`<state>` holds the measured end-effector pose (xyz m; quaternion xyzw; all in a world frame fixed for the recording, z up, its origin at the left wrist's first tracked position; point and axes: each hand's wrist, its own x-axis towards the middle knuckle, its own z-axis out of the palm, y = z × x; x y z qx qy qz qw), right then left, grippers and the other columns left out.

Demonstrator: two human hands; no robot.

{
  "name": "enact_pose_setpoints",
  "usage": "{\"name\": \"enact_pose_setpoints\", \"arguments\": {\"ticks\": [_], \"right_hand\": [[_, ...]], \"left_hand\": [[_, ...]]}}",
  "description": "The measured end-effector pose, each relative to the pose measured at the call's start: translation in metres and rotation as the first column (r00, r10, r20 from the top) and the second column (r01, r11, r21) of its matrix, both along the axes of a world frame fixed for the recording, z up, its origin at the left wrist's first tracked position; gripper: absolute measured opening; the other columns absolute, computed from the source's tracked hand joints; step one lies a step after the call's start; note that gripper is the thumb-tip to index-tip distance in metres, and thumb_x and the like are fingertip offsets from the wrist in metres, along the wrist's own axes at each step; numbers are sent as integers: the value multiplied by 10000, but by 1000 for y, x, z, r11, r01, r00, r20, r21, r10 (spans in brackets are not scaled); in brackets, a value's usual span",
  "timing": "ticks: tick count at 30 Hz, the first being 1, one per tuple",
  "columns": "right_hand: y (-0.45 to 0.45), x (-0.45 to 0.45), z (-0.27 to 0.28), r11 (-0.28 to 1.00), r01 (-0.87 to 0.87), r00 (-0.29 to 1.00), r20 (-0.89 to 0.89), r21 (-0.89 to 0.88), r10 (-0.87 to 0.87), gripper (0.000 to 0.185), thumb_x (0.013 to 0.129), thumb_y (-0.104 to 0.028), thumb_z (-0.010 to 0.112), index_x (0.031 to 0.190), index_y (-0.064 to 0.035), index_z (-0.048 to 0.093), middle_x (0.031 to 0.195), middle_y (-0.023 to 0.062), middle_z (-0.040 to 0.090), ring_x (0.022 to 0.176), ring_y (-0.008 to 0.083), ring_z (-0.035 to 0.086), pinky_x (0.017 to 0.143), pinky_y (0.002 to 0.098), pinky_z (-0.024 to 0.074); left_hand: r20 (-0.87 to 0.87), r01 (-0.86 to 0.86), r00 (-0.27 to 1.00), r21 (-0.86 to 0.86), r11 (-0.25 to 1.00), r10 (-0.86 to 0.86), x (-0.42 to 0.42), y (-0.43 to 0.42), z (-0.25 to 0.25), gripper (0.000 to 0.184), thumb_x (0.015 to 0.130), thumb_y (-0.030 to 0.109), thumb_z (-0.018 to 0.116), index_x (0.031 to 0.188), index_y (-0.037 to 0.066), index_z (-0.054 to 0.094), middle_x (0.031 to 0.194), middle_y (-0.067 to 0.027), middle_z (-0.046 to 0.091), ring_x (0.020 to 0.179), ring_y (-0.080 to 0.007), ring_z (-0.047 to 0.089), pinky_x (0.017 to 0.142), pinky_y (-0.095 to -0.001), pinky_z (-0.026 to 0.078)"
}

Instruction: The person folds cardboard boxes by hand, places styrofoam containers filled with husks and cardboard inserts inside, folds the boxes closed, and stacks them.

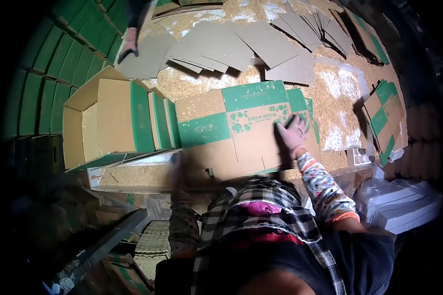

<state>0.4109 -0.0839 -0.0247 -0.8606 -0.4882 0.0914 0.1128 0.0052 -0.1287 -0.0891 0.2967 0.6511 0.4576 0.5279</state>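
Observation:
A flat printed cardboard carton, brown with green bands and lettering, lies in front of me on top of other flat cartons. My right hand, in a pale glove, rests on its right part with fingers spread. My left hand is dark and smeared by motion near the carton's lower left edge; its fingers do not show clearly. Just left of it, several erected cartons stand nested in one another, their open side showing.
Grey cardboard sheets lie fanned across the wood-shaving-covered surface. More flat green-brown cartons are at the right. Stacked green boxes form a wall at left. Another person's gloved hand shows at the top left. Plastic-wrapped white bundles sit lower right.

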Motion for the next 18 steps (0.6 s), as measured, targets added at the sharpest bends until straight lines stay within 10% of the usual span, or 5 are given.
{"name": "enact_pose_setpoints", "arguments": {"ticks": [6,10,12,15,18], "right_hand": [[-53,118,108,977,-138,503,-839,161,209,558,916,-344,573,1296,52,474,1247,185,560,1134,233,543,991,314,405],[-65,158,162,778,350,459,-819,522,344,412,925,-219,586,1233,41,502,1160,117,575,1059,193,565,955,324,434],[-37,158,141,523,629,366,-813,575,453,388,867,-90,661,1197,27,493,1107,87,540,972,145,550,903,259,452],[-17,146,131,603,473,478,-762,642,436,311,838,-33,682,1097,-15,511,1012,40,525,909,120,518,821,246,478],[-8,163,171,834,117,390,-797,539,461,358,832,-102,685,1132,-10,514,1086,62,542,946,126,532,795,246,483]], "left_hand": [[-920,292,260,-216,932,-295,125,17,189,673,833,328,657,1359,1,393,1311,-249,493,1234,-394,454,990,-426,404],[-625,645,606,22,764,-493,137,17,315,469,814,279,696,1184,6,603,1124,-163,651,1042,-246,632,915,-323,465],[-638,611,661,151,777,-396,159,38,301,394,835,270,669,1121,1,640,1023,-134,688,930,-200,657,847,-294,488],[-243,243,949,148,959,-203,143,110,242,355,887,315,616,861,-33,677,687,-50,618,607,-121,555,584,-261,458],[-832,522,480,16,853,-279,183,117,279,464,934,398,478,709,30,648,587,-106,602,581,-249,610,565,-382,473]]}}
